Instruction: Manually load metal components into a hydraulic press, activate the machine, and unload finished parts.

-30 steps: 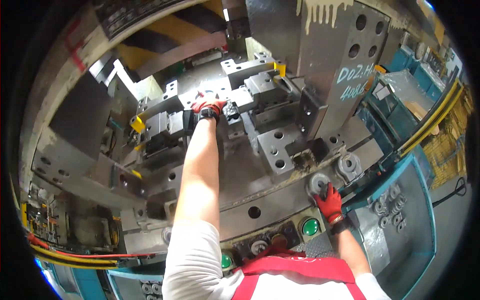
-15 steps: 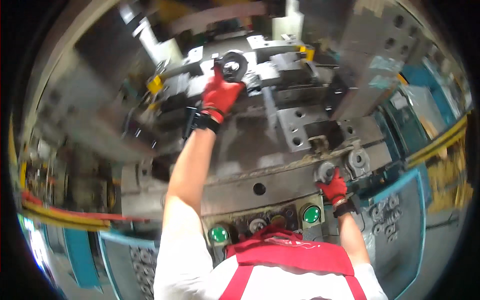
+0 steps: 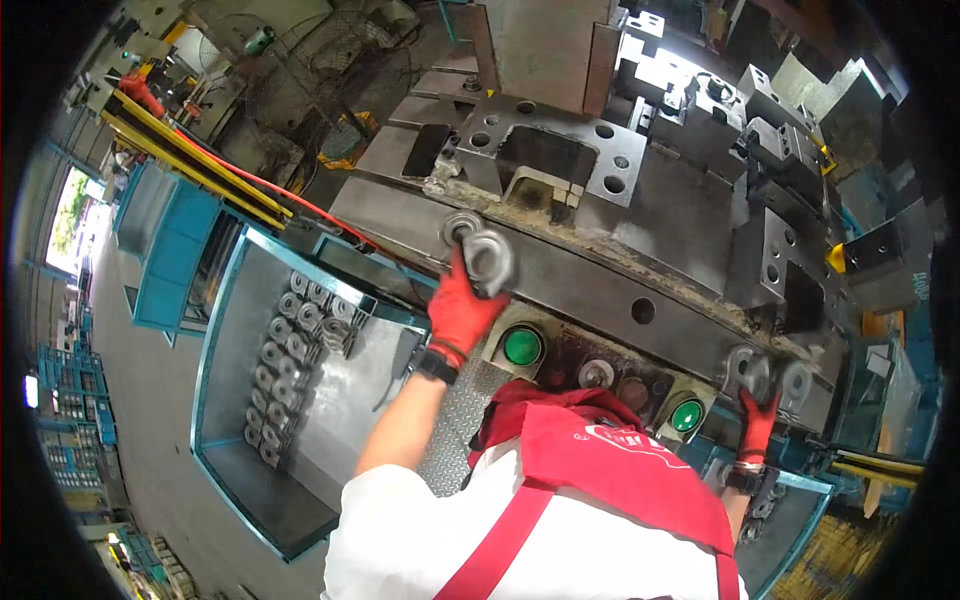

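My left hand (image 3: 464, 318), in a red glove, is closed on the edge of a grey metal ring part (image 3: 488, 262) with a hole through its middle. Right behind it, a similar ring part (image 3: 461, 226) lies on the steel ledge (image 3: 585, 290) of the press. My right hand (image 3: 760, 424), also in a red glove, grips another ring part (image 3: 746, 368) at the ledge's right end. Just to the right of that one is a further ring part (image 3: 796, 384). A blurred outline hides exactly how the right fingers sit.
Two green buttons (image 3: 521, 347) (image 3: 687, 415) face me below the ledge. A blue-rimmed bin (image 3: 215, 330) at the left holds several stacked ring parts; a second bin (image 3: 800, 530) stands at the right. Die blocks (image 3: 770, 265) and the die (image 3: 715, 88) with a ring-shaped piece rise beyond.
My view has swung left. My left hand has come back from the die to the ledge's left end, where it holds a ring part. My right hand stays at the ledge's right end.
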Demonstrator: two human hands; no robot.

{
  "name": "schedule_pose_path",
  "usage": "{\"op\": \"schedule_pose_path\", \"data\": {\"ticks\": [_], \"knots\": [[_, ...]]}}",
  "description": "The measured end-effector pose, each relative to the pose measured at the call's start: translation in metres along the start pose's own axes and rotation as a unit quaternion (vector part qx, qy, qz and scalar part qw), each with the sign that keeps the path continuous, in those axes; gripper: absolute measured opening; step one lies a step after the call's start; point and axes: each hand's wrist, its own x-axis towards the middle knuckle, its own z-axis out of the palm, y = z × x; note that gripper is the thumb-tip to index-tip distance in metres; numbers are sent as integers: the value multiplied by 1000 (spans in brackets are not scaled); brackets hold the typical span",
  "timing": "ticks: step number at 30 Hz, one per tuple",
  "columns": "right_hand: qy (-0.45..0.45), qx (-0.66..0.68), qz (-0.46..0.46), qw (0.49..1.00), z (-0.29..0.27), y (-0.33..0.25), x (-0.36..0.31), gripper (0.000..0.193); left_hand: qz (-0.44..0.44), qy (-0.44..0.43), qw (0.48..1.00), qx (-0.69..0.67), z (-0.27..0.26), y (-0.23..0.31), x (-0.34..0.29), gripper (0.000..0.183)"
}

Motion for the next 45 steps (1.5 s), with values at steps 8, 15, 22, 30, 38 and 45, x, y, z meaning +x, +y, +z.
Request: {"op": "schedule_pose_path", "data": {"ticks": [8,15,22,30,38,45], "knots": [[-85,18,-92,992,50,-128,-69,82,-16,21,988,149,15,-57,80,109],[-155,52,-193,968,120,-247,-41,82,65,45,947,310,21,-73,91,108],[-14,-185,-349,919,177,-313,88,90,-5,-26,986,162,11,-58,99,107],[91,-429,-171,882,260,-384,198,101,-25,-26,988,151,10,-61,93,107],[24,-439,-95,893,301,-385,265,51,30,143,987,69,15,-92,75,96],[-39,-617,-266,739,320,-368,306,30,-29,237,970,-39,11,-111,61,81]]}}
